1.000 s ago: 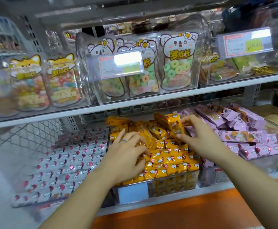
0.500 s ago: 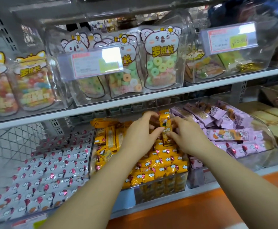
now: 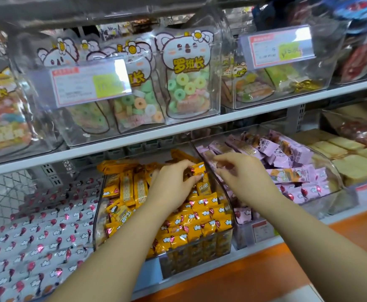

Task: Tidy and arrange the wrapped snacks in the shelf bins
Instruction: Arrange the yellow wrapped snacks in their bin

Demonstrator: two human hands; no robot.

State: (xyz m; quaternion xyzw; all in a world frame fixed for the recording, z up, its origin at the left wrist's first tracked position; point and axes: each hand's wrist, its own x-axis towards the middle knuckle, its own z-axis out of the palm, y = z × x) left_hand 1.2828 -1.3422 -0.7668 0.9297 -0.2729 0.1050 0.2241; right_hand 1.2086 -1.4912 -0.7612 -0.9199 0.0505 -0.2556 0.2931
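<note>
Curled round one orange-yellow wrapped snack bar (image 3: 202,182), the left hand (image 3: 174,186) pinches it near its top end between thumb and fingertips. The bar stands nearly upright just right of the knuckles, at the middle of the frame. It sits toward the back right corner of a clear plastic bin (image 3: 200,260) heaped with matching orange-yellow packets (image 3: 200,216) (rows lie flat at the front, several stand on end at the left).

The right hand (image 3: 243,179) hovers just beside the bar, right of centre. It is over the curved clear wall between this bin and the neighbouring clear bin (image 3: 339,188) of lilac wrapped snacks (image 3: 287,153). Its thumb and forefinger are bent close together, but whether they nip anything I cannot tell, since the tips blur against the wrappers.

White wrapped snacks printed with pink balloons (image 3: 36,236) fill the lower left. Across the upper half a white shelf board (image 3: 134,141) carries clear tubs of koala-shaped bags of ring candy (image 3: 187,83), with a pink-edged price label (image 3: 91,83) in front. Pale yellow biscuit packs (image 3: 348,153) lie at the far right.
</note>
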